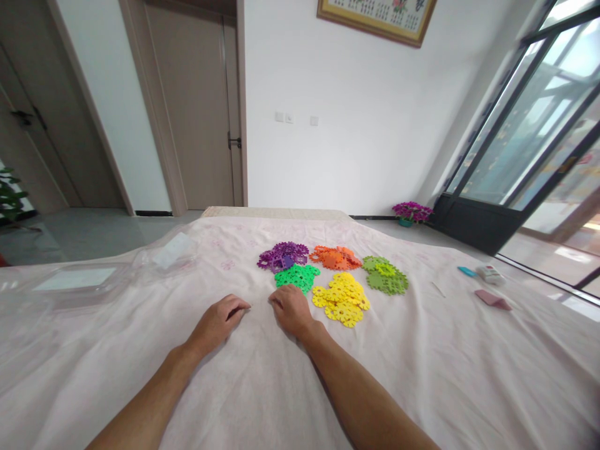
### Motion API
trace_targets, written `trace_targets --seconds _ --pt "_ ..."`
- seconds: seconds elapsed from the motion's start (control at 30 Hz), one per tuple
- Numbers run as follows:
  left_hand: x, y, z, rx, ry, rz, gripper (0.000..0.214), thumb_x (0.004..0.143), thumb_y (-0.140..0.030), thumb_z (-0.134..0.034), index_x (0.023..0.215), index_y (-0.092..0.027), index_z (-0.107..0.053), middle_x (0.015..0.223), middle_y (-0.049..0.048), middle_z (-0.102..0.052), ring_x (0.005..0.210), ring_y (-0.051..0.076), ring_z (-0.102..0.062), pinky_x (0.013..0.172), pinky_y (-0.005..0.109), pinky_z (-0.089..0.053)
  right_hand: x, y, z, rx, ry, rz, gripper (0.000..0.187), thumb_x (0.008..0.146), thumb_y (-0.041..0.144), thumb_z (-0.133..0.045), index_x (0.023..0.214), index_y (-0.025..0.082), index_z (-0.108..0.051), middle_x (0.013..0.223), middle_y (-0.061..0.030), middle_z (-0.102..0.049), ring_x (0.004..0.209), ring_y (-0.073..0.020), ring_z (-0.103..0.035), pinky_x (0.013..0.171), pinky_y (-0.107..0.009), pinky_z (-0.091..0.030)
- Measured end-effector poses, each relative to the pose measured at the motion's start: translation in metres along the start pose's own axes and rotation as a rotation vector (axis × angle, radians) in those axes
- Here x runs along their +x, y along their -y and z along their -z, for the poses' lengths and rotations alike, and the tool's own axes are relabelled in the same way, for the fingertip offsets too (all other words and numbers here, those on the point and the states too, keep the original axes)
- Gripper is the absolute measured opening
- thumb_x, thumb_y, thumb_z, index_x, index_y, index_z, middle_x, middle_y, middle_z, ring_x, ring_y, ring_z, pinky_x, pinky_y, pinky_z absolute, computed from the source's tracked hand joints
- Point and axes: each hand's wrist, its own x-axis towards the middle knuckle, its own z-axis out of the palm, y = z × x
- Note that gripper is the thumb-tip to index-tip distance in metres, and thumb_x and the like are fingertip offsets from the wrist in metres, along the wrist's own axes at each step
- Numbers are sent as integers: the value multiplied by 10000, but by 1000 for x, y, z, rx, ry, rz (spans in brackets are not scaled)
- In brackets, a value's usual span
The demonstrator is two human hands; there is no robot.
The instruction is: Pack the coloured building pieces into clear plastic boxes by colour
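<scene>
My left hand (221, 322) rests on the pale cloth (234, 394), its fingers curled and nothing showing in them. To its right lies my right hand (291, 310), closed loosely against the cloth with no thing visible in it. Just beyond my right hand, partly covered by it, is a pile of green snowflake-shaped plastic discs (297, 278). Yellow discs (342, 300) are heaped right beside that hand. Farther back sit purple pieces (282, 255) and orange pieces (335, 257). A light green pile (385, 276) is at the right of the group.
Clear plastic containers with whitish labels (77, 279) (173, 251) stand on the left of the cloth. At the right lie a blue item (467, 271), a small white box (490, 275) and a folded pink piece (493, 299). Purple flowers (412, 211) stand on the floor behind.
</scene>
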Motion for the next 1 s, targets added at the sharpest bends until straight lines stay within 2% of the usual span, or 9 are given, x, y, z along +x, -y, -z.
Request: trace_targets --seconds 1.0 --pt "0 1 0 11 17 2 234 920 -251 -488 988 -225 -710 1019 47 -692 965 198 -644 881 317 -483 -1 0 -1 -14 1 25 169 882 152 -585 886 234 -733 934 -33 -697 959 -182 -583 870 -294 -385"
